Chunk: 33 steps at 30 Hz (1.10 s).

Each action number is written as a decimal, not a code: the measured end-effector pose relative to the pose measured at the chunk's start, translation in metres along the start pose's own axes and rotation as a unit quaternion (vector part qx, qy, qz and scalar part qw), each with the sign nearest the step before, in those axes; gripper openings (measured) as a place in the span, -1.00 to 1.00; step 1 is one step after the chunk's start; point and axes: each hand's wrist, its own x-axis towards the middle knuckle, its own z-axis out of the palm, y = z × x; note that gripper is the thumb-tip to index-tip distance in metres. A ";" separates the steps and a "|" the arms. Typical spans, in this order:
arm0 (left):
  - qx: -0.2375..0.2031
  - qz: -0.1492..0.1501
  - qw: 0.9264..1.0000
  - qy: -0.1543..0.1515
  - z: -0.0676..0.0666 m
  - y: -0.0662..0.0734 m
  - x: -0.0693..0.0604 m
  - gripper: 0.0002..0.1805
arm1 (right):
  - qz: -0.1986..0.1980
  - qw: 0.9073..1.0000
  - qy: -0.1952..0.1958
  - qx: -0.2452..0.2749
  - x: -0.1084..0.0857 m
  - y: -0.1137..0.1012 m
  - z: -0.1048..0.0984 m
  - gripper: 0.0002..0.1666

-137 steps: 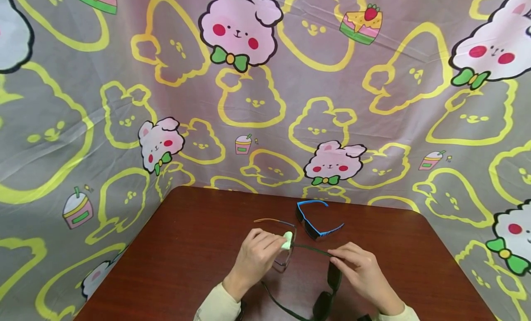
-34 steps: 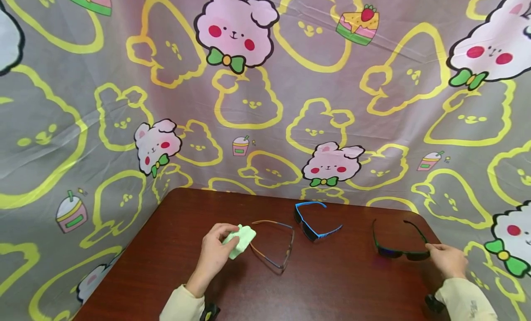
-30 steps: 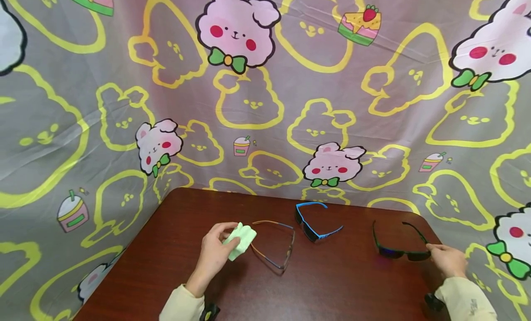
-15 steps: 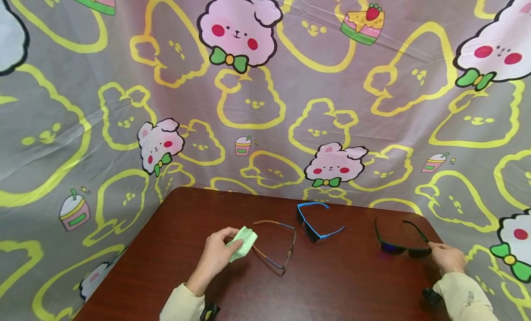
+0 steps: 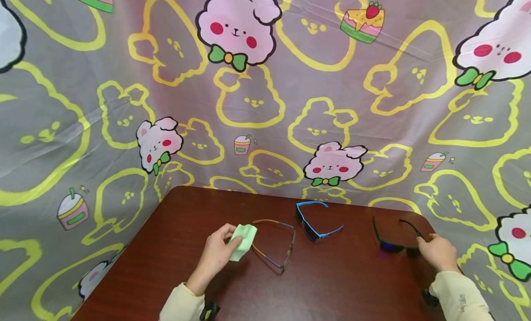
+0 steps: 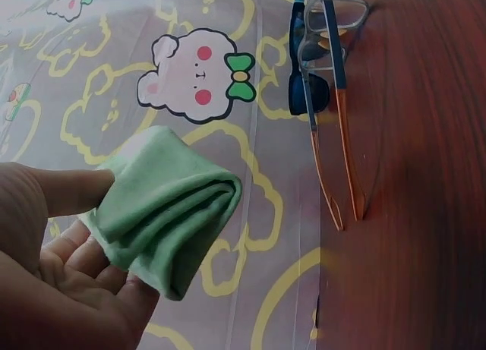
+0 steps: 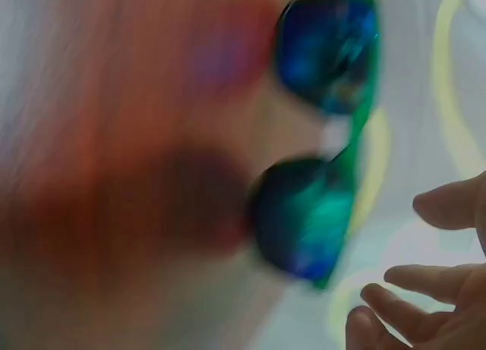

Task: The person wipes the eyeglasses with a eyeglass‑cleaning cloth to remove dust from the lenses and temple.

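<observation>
A folded pale green cloth (image 5: 244,242) is pinched between the thumb and fingers of the left hand (image 5: 216,251), held up over the left part of the table. In the left wrist view the cloth (image 6: 171,206) shows its folds above the palm of the hand (image 6: 83,289). At the right, dark sunglasses with a green frame (image 5: 390,247) stand with their temples pointing back. The right hand (image 5: 439,253) is at their right end. The right wrist view shows this hand (image 7: 448,285) with fingers spread apart from the sunglasses (image 7: 304,221).
Clear-lens glasses with orange-tipped temples (image 5: 268,259) lie just right of the cloth. Blue-framed sunglasses (image 5: 310,230) are farther back near the middle. A patterned curtain (image 5: 257,141) surrounds the back and sides of the brown table (image 5: 307,288).
From gripping the right end of the green-framed sunglasses, the right hand has let go and moved slightly left. The left hand stays nearly in place; the cloth in it has tilted a little.
</observation>
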 end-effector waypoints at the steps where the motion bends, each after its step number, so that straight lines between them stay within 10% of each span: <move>1: -0.006 -0.004 1.000 -0.003 0.001 0.000 0.000 -0.87 | -0.033 0.999 0.022 -0.009 -0.003 -0.008 0.000 -0.29; 8: -0.031 -0.023 0.999 -0.020 0.004 0.001 0.001 -0.85 | -0.197 0.976 0.098 -0.005 -0.029 -0.082 0.017 -0.69; 23: -0.049 -0.010 0.998 -0.031 0.013 0.000 -0.003 -0.79 | -0.364 0.931 0.023 0.012 -0.047 -0.174 0.092 -0.90; 33: -0.052 -0.009 0.998 -0.025 0.014 0.002 -0.002 -0.84 | -0.310 0.950 -0.036 0.004 -0.037 -0.183 0.123 -0.69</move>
